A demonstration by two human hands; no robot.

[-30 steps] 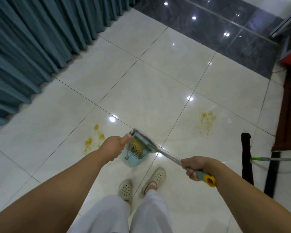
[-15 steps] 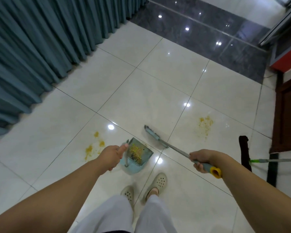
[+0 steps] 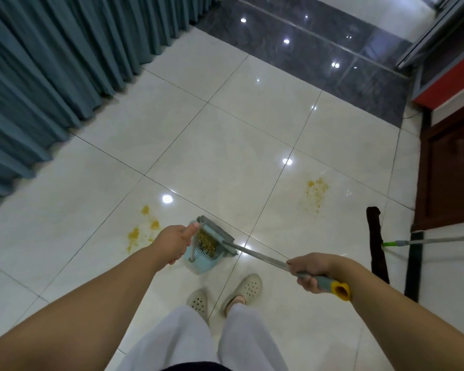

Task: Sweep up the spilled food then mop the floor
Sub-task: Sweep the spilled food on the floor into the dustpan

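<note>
My left hand point(image 3: 173, 243) grips the upright handle of a light blue dustpan point(image 3: 202, 259) that holds yellow-brown food scraps. My right hand point(image 3: 310, 271) grips the broom handle point(image 3: 263, 257) near its blue and yellow end. The broom head point(image 3: 217, 232) lies across the dustpan's mouth. Yellow spilled food point(image 3: 141, 232) stains the white tile left of the dustpan. A second patch of yellow crumbs point(image 3: 314, 192) lies on the tile to the right. A mop with a dark head point(image 3: 377, 243) and a green-jointed pole point(image 3: 434, 240) lies on the floor at the right.
Teal curtains point(image 3: 51, 76) hang along the left. A dark wooden cabinet point(image 3: 450, 172) stands at the right, with a red-edged unit point(image 3: 450, 76) behind it. Dark grey tile point(image 3: 319, 49) runs across the far floor. My feet in pale clogs point(image 3: 225, 293) stand behind the dustpan.
The broom head, lifted away to the right half a second ago, has come back against the dustpan's mouth. The dustpan stays in my left hand.
</note>
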